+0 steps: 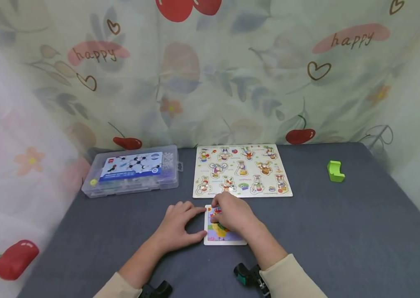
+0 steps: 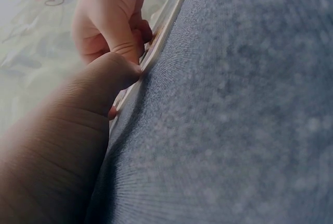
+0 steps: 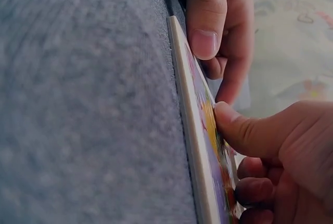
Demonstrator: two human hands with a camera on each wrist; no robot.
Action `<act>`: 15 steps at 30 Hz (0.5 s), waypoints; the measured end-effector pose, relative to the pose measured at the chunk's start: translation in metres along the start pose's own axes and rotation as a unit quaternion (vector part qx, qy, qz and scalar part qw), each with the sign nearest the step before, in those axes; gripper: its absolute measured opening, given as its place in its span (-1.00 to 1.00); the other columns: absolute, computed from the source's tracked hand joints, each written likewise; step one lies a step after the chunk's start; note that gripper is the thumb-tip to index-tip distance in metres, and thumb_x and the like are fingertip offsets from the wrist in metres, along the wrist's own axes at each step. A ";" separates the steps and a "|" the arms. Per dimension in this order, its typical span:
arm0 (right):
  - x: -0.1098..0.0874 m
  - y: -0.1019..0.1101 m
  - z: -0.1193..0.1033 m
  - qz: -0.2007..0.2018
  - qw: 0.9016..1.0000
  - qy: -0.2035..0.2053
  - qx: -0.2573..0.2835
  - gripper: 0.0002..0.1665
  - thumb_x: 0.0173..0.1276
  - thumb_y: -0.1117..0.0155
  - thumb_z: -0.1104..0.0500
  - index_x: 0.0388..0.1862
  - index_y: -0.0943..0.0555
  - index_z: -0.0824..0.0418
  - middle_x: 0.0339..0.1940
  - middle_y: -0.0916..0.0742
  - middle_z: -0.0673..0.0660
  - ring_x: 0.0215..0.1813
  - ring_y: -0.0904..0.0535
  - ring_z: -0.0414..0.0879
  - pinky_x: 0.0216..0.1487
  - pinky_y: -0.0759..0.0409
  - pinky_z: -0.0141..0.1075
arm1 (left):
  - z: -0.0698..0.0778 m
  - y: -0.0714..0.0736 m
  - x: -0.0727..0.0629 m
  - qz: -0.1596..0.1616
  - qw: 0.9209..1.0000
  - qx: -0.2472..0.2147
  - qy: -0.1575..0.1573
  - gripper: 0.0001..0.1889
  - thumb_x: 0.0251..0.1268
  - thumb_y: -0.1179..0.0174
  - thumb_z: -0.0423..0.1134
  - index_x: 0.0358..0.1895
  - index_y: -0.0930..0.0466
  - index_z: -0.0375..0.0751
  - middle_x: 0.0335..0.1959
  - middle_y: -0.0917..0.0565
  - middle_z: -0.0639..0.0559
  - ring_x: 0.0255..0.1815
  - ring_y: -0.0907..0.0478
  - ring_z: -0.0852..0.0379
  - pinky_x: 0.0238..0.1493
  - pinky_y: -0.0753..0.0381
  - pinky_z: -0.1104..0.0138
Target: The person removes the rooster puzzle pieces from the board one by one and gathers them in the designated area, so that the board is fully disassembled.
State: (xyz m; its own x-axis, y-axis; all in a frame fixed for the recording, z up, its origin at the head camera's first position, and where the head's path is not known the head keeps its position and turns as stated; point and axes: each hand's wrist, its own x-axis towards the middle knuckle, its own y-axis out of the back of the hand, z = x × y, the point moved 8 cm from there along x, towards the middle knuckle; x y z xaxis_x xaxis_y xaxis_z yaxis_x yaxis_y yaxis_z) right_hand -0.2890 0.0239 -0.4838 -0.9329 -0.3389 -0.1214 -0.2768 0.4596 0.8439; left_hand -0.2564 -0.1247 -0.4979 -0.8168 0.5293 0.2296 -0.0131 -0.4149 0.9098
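A small picture puzzle (image 1: 220, 238) with a yellow bird on purple lies flat on the table in a white frame. My left hand (image 1: 178, 227) touches the puzzle's left edge, its index finger near the top corner and its thumb lower down. My right hand (image 1: 234, 213) reaches over the puzzle from the right and covers much of it. Its thumb and curled fingers pinch at a colourful puzzle piece (image 1: 215, 211) in the upper part. In the right wrist view, the right thumb (image 3: 250, 130) rests on the picture, opposite the left thumb (image 3: 205, 21).
Behind the puzzle lies a larger board (image 1: 210, 177) of cartoon animal figures. A clear plastic case (image 1: 131, 186) with a molecule label stands at the back left. Far to the right is a lime-green block (image 1: 335, 171). A patterned curtain (image 1: 210, 116) hangs along the table's back.
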 end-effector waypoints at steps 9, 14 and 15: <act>0.000 0.004 -0.001 -0.005 0.999 0.036 0.026 -0.62 0.20 -0.62 0.04 -0.11 -0.61 0.02 -0.32 -0.55 -0.05 -0.30 -0.48 -0.13 -0.20 -0.45 -0.17 | 0.001 0.002 0.000 0.005 1.000 -0.007 0.002 -0.41 0.24 -0.36 0.21 0.32 -0.63 0.11 -0.20 -0.46 0.22 -0.29 -0.24 0.23 -0.18 -0.21 0.21; 0.001 0.004 0.001 -0.021 0.998 0.052 0.034 -0.54 0.19 -0.62 0.05 0.04 -0.67 0.02 -0.29 -0.59 -0.07 -0.22 -0.51 -0.14 -0.11 -0.48 -0.16 | 0.001 0.002 0.000 0.006 1.000 -0.003 -0.001 -0.41 0.24 -0.36 0.21 0.32 -0.63 0.13 -0.22 -0.45 0.23 -0.31 -0.23 0.24 -0.20 -0.21 0.22; 0.001 0.004 0.001 -0.025 0.998 0.054 0.034 -0.54 0.19 -0.62 0.06 0.05 -0.68 0.01 -0.27 -0.60 -0.09 -0.20 -0.52 -0.15 -0.08 -0.49 -0.15 | 0.001 0.002 0.000 0.006 1.000 -0.002 -0.001 -0.42 0.25 -0.36 0.21 0.32 -0.63 0.14 -0.22 -0.45 0.24 -0.32 -0.23 0.24 -0.20 -0.21 0.23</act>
State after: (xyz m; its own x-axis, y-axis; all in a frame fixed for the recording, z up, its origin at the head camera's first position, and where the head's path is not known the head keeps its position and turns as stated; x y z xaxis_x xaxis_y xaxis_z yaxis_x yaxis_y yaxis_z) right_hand -0.2917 0.0264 -0.4810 -0.8885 -0.4476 -0.1015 -0.3403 0.4940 0.8001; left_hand -0.2561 -0.1242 -0.4960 -0.8160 0.5250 0.2419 -0.0048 -0.4246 0.9054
